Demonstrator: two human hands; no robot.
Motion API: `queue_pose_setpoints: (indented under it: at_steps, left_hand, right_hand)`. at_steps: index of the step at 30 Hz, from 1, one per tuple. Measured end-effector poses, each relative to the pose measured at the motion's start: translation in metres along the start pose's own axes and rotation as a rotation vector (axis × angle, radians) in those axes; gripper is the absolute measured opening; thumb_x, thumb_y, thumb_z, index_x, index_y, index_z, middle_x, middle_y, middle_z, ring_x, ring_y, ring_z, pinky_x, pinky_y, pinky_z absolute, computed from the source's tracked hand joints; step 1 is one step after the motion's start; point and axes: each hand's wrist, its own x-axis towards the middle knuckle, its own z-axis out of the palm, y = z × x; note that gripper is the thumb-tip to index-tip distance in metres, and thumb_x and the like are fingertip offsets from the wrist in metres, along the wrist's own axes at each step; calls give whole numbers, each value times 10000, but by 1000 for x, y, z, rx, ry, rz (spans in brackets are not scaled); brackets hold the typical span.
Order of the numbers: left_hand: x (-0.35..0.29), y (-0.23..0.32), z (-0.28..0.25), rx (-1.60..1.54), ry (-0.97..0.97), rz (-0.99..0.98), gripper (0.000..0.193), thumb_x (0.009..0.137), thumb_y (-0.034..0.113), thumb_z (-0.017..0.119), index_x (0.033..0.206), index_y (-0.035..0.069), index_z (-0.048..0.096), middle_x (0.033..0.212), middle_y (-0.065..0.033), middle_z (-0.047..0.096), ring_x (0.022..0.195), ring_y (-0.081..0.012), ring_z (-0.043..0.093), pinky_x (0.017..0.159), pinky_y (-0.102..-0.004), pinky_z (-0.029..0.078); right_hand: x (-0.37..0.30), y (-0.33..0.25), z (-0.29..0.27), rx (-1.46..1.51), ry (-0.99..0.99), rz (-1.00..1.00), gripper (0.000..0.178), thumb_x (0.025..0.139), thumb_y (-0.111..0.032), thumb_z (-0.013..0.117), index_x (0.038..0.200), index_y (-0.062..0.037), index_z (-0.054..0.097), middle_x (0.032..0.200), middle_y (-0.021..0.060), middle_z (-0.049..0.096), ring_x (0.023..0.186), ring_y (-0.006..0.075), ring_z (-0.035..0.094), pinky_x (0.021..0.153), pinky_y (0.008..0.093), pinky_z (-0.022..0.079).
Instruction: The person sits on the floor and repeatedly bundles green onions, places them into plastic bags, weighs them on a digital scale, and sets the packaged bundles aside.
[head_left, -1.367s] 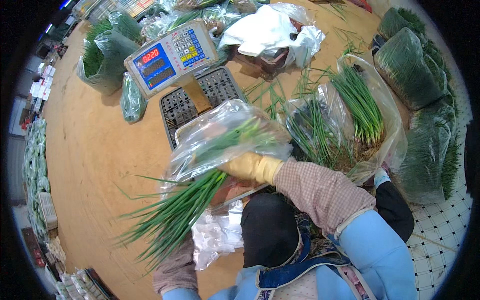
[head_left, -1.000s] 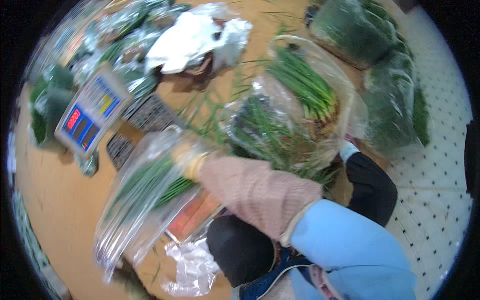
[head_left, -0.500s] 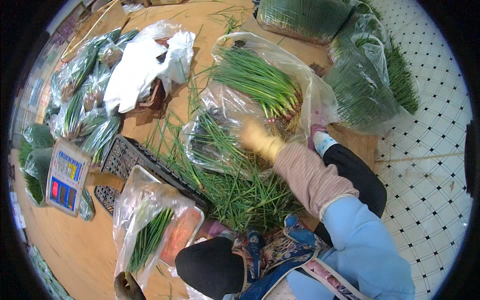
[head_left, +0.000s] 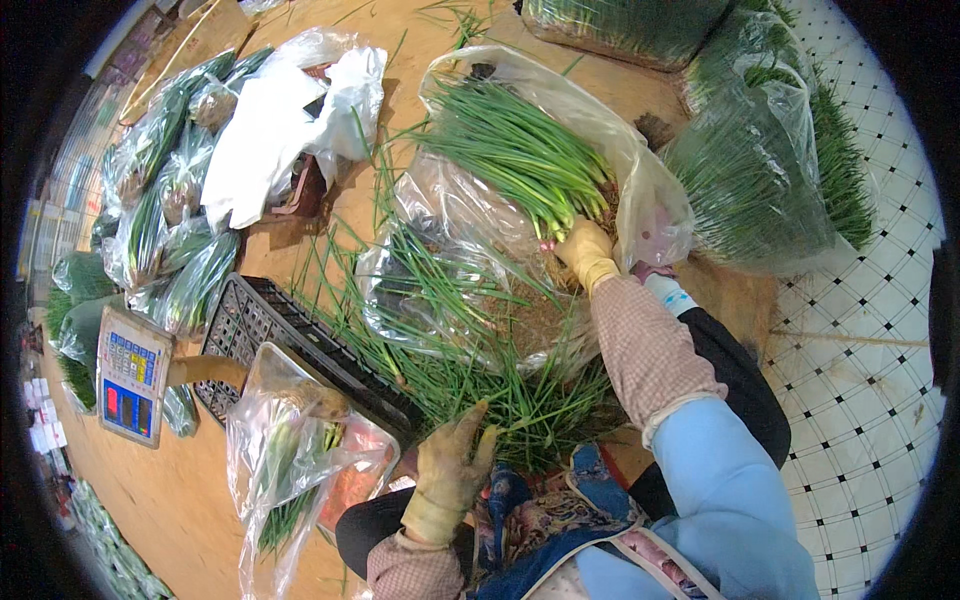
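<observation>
here the right hand (head_left: 585,250), gloved, reaches up to about 12 o'clock and closes its fingers on the root end of the green chives (head_left: 510,155) lying in an open clear bag (head_left: 640,175), mouth facing the person so stalks pull out easily. the left hand (head_left: 448,475) at 6 o'clock rests half-open on loose chives (head_left: 470,385), holding nothing. the filled bag (head_left: 290,450) lies on the black crate (head_left: 270,330) at 8 o'clock (beside the scale (head_left: 130,375)).

Right gloved hand (head_left: 585,248) gripping chive bundle (head_left: 515,150) inside clear bag (head_left: 655,205); left gloved hand (head_left: 447,470) resting on loose chives (head_left: 470,385), beside black crate (head_left: 290,340).
</observation>
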Motion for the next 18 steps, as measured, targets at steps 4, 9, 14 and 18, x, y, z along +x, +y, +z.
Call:
queue_pose_setpoints:
  at_steps: [4,9,14,18]
  left_hand:
    - [-6,-19,22,-145,-54,-63,346,769,183,586,1078,37,529,924,-176,597,826,-278,593,706,-331,470]
    - [-2,-59,70,-693,64,-352,423,785,237,601,1113,-7,494,966,-134,592,850,-182,571,739,-272,443]
    - [7,-40,52,-845,-55,-524,369,786,157,614,1079,-18,476,936,-57,567,822,-119,523,726,-241,429]
    - [-3,-60,88,-1260,-127,-420,308,796,99,582,1073,2,489,885,-58,576,767,-128,552,658,-239,452]
  right_hand:
    - [-52,-35,-20,350,-206,-37,603,627,-263,664,1094,47,441,940,227,564,861,310,571,762,354,457]
    - [-142,-53,4,710,-311,-32,563,666,-304,676,1035,57,452,978,241,539,900,348,535,795,374,428]
    - [-240,-60,2,628,-302,-189,470,677,-248,661,1002,43,486,918,207,571,876,321,553,770,366,433]
    - [-266,-25,33,779,-543,-450,431,684,-232,650,995,26,503,882,196,581,857,313,558,740,361,437]
